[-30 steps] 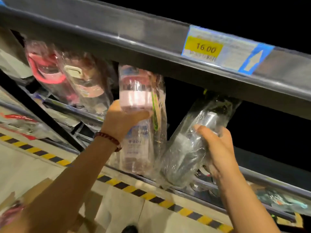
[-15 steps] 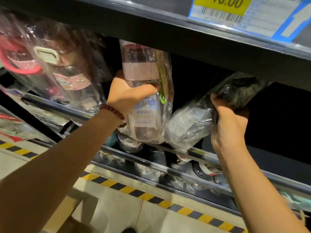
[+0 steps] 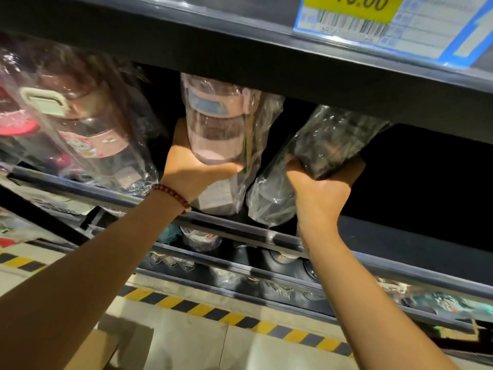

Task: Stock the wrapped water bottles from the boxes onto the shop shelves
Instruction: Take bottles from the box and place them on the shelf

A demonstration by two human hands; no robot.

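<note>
Left hand (image 3: 194, 169) gripping pink wrapped bottle (image 3: 216, 129), right hand (image 3: 320, 193) gripping dark wrapped bottle (image 3: 328, 145), both on shelf (image 3: 226, 222)

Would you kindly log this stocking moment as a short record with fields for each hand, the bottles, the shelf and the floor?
left hand: left hand grips the pink wrapped bottle, roughly upright
right hand: right hand grips the dark wrapped bottle, tilted, top leaning right
bottle positions: both at the shelf opening, side by side
neighbouring stock: wrapped bottles with pink lids on the left
shelf edge: price label on the upper shelf front
floor: yellow and black striped tape; cardboard box below
</note>
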